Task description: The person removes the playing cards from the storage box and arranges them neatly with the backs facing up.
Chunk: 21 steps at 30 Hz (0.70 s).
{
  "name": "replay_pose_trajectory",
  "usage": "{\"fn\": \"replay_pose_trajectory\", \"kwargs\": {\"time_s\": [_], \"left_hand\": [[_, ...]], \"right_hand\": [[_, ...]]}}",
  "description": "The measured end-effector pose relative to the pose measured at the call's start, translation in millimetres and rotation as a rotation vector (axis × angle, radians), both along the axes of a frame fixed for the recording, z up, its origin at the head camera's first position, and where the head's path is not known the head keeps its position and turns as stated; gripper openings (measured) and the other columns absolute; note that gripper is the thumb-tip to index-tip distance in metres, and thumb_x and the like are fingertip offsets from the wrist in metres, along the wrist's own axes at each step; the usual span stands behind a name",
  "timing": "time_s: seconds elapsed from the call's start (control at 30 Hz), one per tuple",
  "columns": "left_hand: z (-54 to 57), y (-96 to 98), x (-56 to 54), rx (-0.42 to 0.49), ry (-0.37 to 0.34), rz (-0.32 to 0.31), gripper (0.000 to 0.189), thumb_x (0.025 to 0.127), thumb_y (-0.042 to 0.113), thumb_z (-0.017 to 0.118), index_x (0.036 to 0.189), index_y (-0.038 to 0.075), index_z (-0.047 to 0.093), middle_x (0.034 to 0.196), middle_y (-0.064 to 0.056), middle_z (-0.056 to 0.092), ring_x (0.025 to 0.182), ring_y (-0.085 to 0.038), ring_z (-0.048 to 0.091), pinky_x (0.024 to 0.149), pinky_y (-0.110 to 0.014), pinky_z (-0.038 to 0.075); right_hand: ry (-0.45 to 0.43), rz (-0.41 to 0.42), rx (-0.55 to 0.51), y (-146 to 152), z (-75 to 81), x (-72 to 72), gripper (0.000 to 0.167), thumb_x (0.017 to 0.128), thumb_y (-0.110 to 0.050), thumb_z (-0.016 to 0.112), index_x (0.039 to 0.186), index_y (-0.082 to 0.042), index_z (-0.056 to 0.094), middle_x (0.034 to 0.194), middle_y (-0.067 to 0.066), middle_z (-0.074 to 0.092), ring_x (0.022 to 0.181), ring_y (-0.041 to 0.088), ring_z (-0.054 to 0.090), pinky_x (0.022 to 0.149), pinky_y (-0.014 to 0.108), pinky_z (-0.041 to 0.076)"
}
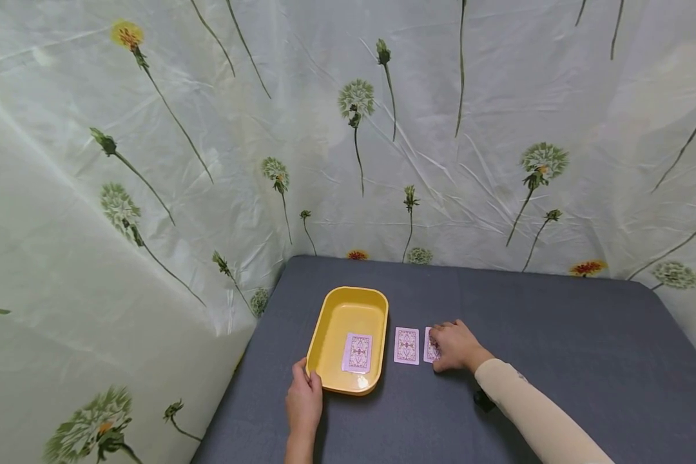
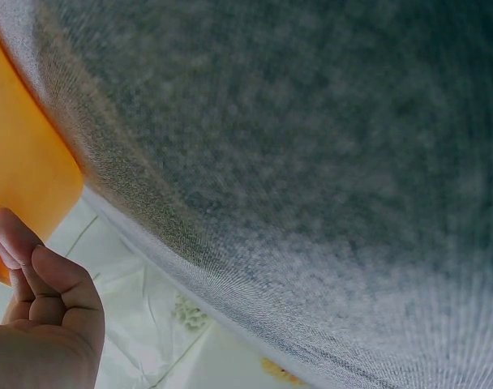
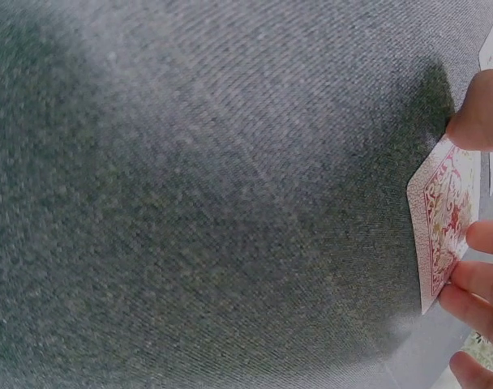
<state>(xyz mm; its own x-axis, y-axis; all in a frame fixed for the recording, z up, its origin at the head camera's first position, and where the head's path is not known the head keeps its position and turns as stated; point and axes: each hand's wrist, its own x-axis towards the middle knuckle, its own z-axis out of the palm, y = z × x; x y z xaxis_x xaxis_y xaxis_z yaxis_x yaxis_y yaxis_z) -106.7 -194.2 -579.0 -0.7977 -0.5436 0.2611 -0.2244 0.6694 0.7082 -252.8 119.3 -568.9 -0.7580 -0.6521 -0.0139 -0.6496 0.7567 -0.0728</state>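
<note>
A yellow tray (image 1: 319, 322) lies on the grey cloth, and my left hand (image 1: 304, 396) grips its near left corner, thumb at the rim. In the left wrist view, the curled fingers of the left hand (image 2: 56, 296) meet the tray's orange-looking side (image 2: 27, 162). Inside the tray are overlapping playing cards (image 1: 359, 353), backs up. One playing card (image 1: 406, 346) lies face down just right of the tray. Beside it, my right hand (image 1: 457, 347) covers part of another playing card (image 1: 429, 348). Seen from the right wrist, thumb and fingers hold this card (image 3: 445, 215) at opposite edges.
Dark grey cloth (image 1: 557, 335) covers the table, which runs on to the right. A pale curtain printed with dandelions (image 1: 441, 161) hangs along the back and left sides. A small black object (image 1: 484, 401) shows under the right wrist.
</note>
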Motion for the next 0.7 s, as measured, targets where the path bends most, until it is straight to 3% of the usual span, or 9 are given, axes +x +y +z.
{"fn": "replay_pose_trajectory", "kwargs": {"time_s": [0.43,0.7], "left_hand": [[0.6,-0.3,0.3,0.008,-0.005,-0.010,0.030,0.091,0.006,0.058,0.119,-0.004,0.054,0.061,0.000,0.041,0.052,-0.017,0.038,0.049,-0.035,0.032],[1.0,-0.1,1.2,0.001,0.000,-0.011,0.030,0.091,0.006,0.058,0.119,-0.004,0.054,0.061,0.000,0.040,0.051,-0.016,0.038,0.049,-0.035,0.031]], "right_hand": [[-0.021,-0.005,0.003,-1.3,1.0,-1.7,0.052,0.061,-0.040,0.076,0.100,-0.006,0.065,0.107,0.013,0.068,0.102,0.034,0.061,0.085,0.053,0.042],[-0.055,-0.034,0.002,-4.3,2.3,-3.1,0.036,0.066,-0.042,0.077,0.083,-0.014,0.061,0.081,-0.001,0.060,0.082,0.024,0.057,0.079,0.049,0.042]]}}
